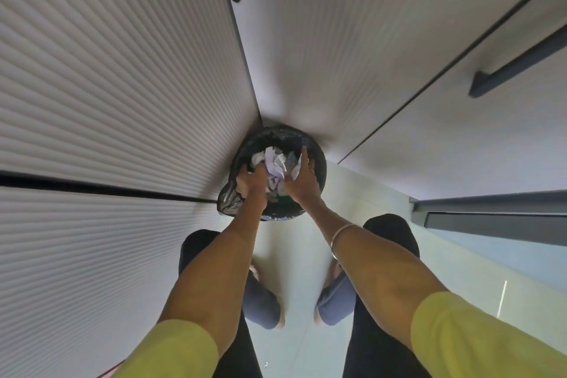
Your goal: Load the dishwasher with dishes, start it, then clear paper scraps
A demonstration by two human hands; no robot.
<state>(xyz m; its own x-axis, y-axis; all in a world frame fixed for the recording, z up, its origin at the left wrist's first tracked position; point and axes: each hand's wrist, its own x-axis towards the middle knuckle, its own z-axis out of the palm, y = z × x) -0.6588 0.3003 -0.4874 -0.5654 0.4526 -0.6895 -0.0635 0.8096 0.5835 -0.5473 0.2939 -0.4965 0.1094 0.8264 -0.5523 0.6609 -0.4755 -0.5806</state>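
Now at the bin. Both hands reach down into a round bin lined with a black bag, tucked in the corner where ribbed cabinet fronts meet. Left hand: fingers curled down into the crumpled paper scraps, apparently gripping or pressing them; exact hold hidden by the back of the hand. Right hand: fingers straight, forefinger extended, flat against the scraps from the other side, clamped on nothing. Scraps sit between the two hands, heaped near the bin's rim.

Judgement: final step, scraps going in. To do it well, push the heap down evenly with both palms, keep the loose bag edge beside the left wrist from folding inward, then release only once nothing rides above the rim.
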